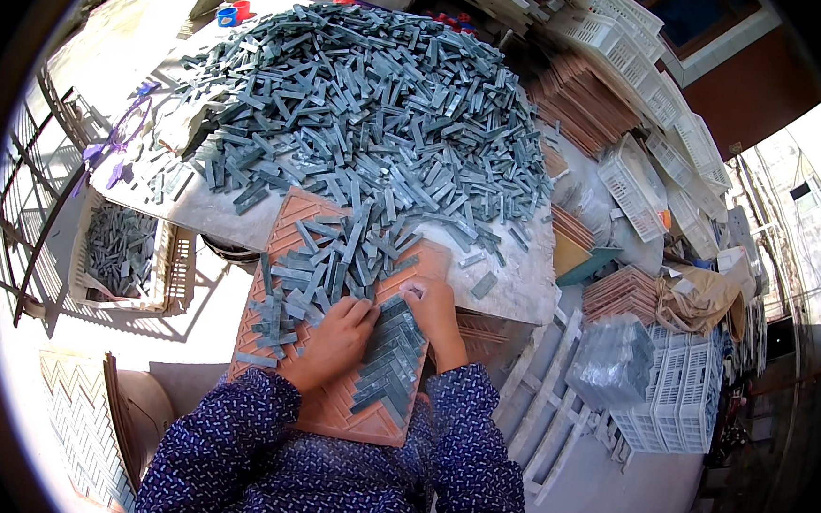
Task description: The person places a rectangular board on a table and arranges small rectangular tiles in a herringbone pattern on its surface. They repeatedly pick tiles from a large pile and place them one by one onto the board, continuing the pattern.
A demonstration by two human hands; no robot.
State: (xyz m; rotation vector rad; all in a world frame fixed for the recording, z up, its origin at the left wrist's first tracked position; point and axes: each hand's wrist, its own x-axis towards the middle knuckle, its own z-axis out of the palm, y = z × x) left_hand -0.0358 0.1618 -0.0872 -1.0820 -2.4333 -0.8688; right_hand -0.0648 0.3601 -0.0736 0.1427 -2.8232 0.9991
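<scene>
**Crowded ahead, room to the right**

A large heap (372,113) of grey strips fills most of the table (523,290), barring a low reach forward. Loose strips (320,268) crowd the board (327,415) ahead of the left hand (342,332). Beside the right hand (432,312), the table's near right corner offers open surface to pass over. Between the forearms (463,391), the board's near edge is bare.

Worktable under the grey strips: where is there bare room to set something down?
The worktable shows bare patches at its near-right corner, right of the orange board, and along its near-left edge, in front of the strip pile. Crowded: beneath that pile, and on the board beyond the left hand.
</scene>
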